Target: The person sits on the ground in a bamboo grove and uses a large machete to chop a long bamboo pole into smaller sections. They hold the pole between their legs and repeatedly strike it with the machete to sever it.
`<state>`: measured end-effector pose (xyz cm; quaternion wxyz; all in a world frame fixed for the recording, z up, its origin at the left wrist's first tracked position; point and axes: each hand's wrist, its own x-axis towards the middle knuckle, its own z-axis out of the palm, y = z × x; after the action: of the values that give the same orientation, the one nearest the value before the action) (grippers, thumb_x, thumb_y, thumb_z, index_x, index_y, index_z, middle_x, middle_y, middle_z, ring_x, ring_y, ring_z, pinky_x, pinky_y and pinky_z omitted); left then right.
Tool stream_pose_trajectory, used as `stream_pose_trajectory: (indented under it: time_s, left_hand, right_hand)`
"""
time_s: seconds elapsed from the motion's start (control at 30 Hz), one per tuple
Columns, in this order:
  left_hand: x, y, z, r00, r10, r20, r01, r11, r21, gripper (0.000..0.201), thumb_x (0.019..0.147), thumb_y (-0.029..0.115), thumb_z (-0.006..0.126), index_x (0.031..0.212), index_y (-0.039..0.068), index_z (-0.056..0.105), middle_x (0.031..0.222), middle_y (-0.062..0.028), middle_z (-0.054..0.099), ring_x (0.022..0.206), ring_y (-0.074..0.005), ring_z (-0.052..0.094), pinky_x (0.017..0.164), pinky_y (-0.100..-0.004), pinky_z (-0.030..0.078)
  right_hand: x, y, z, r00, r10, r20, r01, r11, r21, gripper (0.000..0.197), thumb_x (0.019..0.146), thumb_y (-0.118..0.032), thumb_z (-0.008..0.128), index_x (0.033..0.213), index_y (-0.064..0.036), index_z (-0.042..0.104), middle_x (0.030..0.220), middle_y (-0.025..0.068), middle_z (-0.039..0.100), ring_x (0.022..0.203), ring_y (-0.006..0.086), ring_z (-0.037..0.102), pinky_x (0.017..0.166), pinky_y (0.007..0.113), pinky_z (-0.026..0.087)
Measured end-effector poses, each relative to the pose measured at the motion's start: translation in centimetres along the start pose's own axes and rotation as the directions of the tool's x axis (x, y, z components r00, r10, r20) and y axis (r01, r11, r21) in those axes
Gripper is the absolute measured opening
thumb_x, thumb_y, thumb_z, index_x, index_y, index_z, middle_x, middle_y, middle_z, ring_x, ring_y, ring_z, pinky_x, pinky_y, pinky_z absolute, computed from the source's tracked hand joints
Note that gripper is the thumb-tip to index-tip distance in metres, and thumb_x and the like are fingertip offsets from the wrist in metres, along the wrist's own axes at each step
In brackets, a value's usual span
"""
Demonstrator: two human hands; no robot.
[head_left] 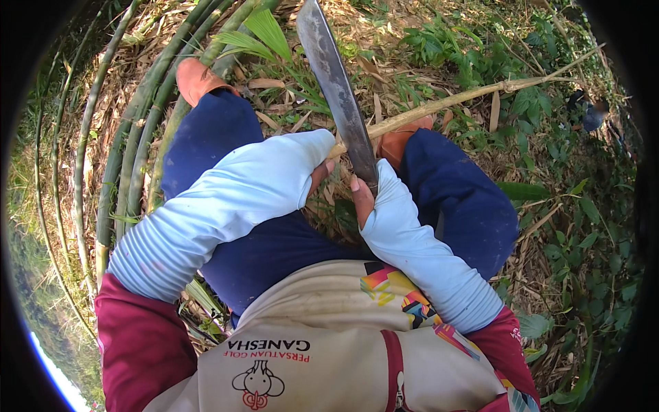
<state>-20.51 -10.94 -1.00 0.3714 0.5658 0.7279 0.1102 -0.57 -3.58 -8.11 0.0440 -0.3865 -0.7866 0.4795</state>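
My left hand (317, 168), its back covered by a light blue sleeve, is closed around the near end of a thin dry bamboo stick (453, 101). The stick slants up to the far right. In my right hand (364, 199), also sleeved, is a machete (333, 79) with a long, dark, worn blade. Its blade points up and slightly left, crossing over the stick just right of my left hand. My right thumb lies near the blade's base; the handle is hidden inside the hand.
Several long green bamboo poles (134, 130) curve along the left side. My orange boots (200, 79) rest on ground strewn with dry leaves, and my blue-trousered knees flank my hands. Green plants (542, 103) grow on the right. A palm-like leaf (264, 38) stands near the blade.
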Motion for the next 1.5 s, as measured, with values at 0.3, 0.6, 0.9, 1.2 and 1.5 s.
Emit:
stream_pose_trajectory:
  time_s: [0.3, 0.6, 0.9, 1.2, 1.5]
  left_hand:
    - [-0.3, -1.0, 0.7, 0.992, 0.05, -0.12, -0.048, 0.999, 0.022, 0.023, 0.097, 0.023, 0.055, 0.112, 0.006, 0.057, 0.088, -0.0237, 0.064, 0.085, -0.0459, 0.062, 0.067, -0.0509, 0.047]
    - [0.4, 0.2, 0.7, 0.995, -0.095, -0.002, 0.095, 0.995, 0.041, 0.023, 0.096, 0.023, 0.056, 0.11, 0.004, 0.058, 0.086, -0.0236, 0.064, 0.085, -0.044, 0.063, 0.07, -0.0489, 0.048]
    - [0.6, -0.6, 0.8, 0.998, -0.07, 0.001, 0.07, 0.993, -0.097, 0.023, 0.097, 0.026, 0.056, 0.106, 0.004, 0.058, 0.081, -0.0211, 0.063, 0.079, -0.042, 0.064, 0.07, -0.0467, 0.046]
    - [1.1, -0.7, -0.4, 0.984, -0.076, 0.161, 0.115, 0.962, -0.248, 0.032, 0.097, 0.03, 0.057, 0.11, 0.001, 0.058, 0.075, -0.0136, 0.057, 0.071, -0.0288, 0.055, 0.069, -0.0385, 0.045]
    - [1.4, -4.5, 3.5, 0.993, -0.061, 0.105, 0.108, 0.839, -0.534, 0.022, 0.095, 0.028, 0.059, 0.092, 0.006, 0.058, 0.064, -0.0001, 0.048, 0.055, -0.0108, 0.044, 0.051, -0.0274, 0.034]
  right_hand:
    - [1.7, 1.7, 1.4, 0.998, -0.056, -0.024, 0.057, 0.998, 0.037, 0.059, 0.094, -0.038, 0.058, 0.126, 0.0111, 0.053, 0.099, 0.031, 0.066, 0.092, 0.0436, 0.066, 0.083, 0.047, 0.051]
    - [4.0, 0.5, 2.4, 0.998, -0.065, 0.0, 0.065, 0.993, 0.1, 0.039, 0.096, -0.027, 0.059, 0.123, 0.0013, 0.057, 0.093, 0.0209, 0.069, 0.085, 0.0346, 0.068, 0.08, 0.04, 0.052]
    - [3.0, -0.7, -0.5, 0.892, 0.115, 0.438, -0.439, 0.455, 0.775, 0.035, 0.097, -0.039, 0.062, 0.103, -0.0058, 0.053, 0.066, 0.0041, 0.051, 0.046, 0.0114, 0.049, 0.042, 0.027, 0.042]
    - [-1.0, 1.2, -1.7, 0.967, -0.233, -0.098, 0.251, 0.928, 0.275, 0.037, 0.084, -0.003, 0.063, 0.119, 0.0, 0.051, 0.084, 0.0126, 0.064, 0.077, 0.028, 0.067, 0.067, 0.038, 0.052]
    - [-1.2, 0.6, -0.7, 0.899, -0.428, -0.092, 0.413, 0.899, -0.146, 0.038, 0.077, -0.003, 0.07, 0.113, -0.0039, 0.058, 0.091, 0.0169, 0.062, 0.076, 0.0382, 0.063, 0.067, 0.042, 0.052]
